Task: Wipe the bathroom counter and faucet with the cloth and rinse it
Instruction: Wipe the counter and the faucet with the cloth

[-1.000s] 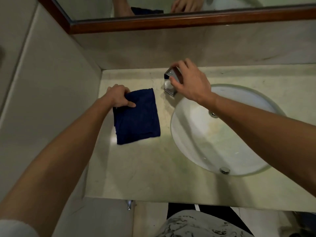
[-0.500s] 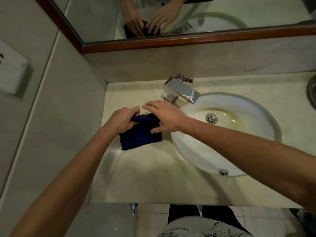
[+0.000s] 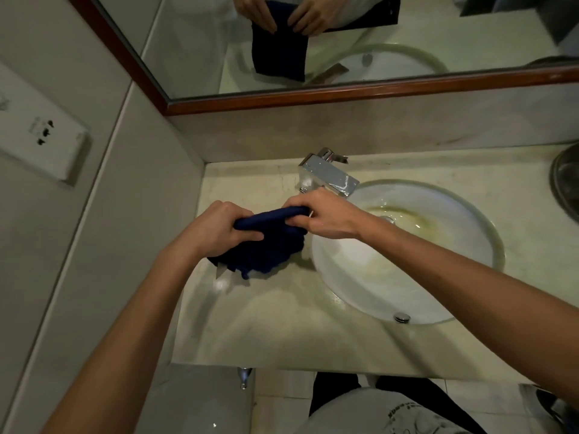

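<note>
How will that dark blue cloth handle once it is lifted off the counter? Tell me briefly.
Probably floppy: the dark blue cloth sags in bunched folds between the left hand and right hand. Likely light, since fingers alone hold its top edge. It should not roll or slide off by itself; its lower folds rest crumpled on the counter.

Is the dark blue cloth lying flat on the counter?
No: both the left hand and right hand grip the cloth, bunched and lifted.
</note>
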Demonstrator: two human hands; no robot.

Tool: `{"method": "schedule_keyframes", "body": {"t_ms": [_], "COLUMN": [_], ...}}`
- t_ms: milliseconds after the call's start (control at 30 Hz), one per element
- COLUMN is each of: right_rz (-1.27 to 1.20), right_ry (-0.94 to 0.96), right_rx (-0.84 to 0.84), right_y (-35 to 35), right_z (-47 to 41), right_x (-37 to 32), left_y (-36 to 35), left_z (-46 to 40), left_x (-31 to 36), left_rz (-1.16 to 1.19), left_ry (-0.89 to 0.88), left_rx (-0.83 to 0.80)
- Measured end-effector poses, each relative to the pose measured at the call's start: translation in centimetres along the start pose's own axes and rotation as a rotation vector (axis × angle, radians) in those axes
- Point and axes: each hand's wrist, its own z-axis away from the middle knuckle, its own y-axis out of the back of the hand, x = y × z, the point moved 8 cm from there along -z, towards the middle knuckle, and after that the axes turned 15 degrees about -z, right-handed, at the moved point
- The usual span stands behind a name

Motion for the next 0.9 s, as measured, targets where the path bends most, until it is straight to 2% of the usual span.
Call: {"method": "schedule_keyframes", "body": {"t_ms": [200, 367, 400, 467, 533, 567, 633, 700, 733, 833, 900], "right_rz": [-0.002, 0.216, 0.310, 0.485, 0.485, 0.445, 0.389, 0.338, 0.311, 0.339, 0.400], "right_ry": [-0.077, -0.073, -0.096, -0.203, -0.301, -0.305, -0.209, -0.071, -0.006, 0.146, 0.174], "right_rx": [-0.149, -0.005, -0.050, -0.280, -0.472, -0.493, -0.387, -0.134, 0.013, 0.417, 0.565], "right_y": [0.8, 1.3, 0.3, -2.4, -4.4, -4.6, -3.7, -1.3, 0.2, 4.4, 6.3], "right_z": [0.0, -4.6, -5.0, -3.9, -1.3, -0.4, -0.2, -1.2, -1.6, -1.8, -1.4], "right_x": [0.2, 1.9, 3.0, 5.5, 7.5, 7.6, 6.8, 5.1, 4.3, 3.0, 3.2], "left_y": [0.5, -0.2, -1.6, -6.8, -12.4, -13.9, -14.2, -13.3, -13.3, -14.8, -15.3], "left_z": [-1.0, -5.4, -5.8, -5.8, -4.1, -3.2, -2.3, -2.9, -3.7, -6.8, -8.4], "left_x": [1.5, -2.1, -2.3, -2.0, -1.0, -0.6, -0.9, -1.5, -1.7, -1.4, -1.6], "left_rz": [-0.055, -0.285, -0.321, -0.374, -0.400, -0.372, -0.272, -0.249, -0.254, -0.289, -0.327], "left_ry": [-0.006, 0.160, 0.174, 0.147, 0.096, 0.095, 0.132, 0.141, 0.138, 0.118, 0.150], "left_rx": [-0.102, 0.090, 0.082, -0.070, -0.211, -0.176, 0.071, 0.290, 0.324, 0.292, 0.333]}}
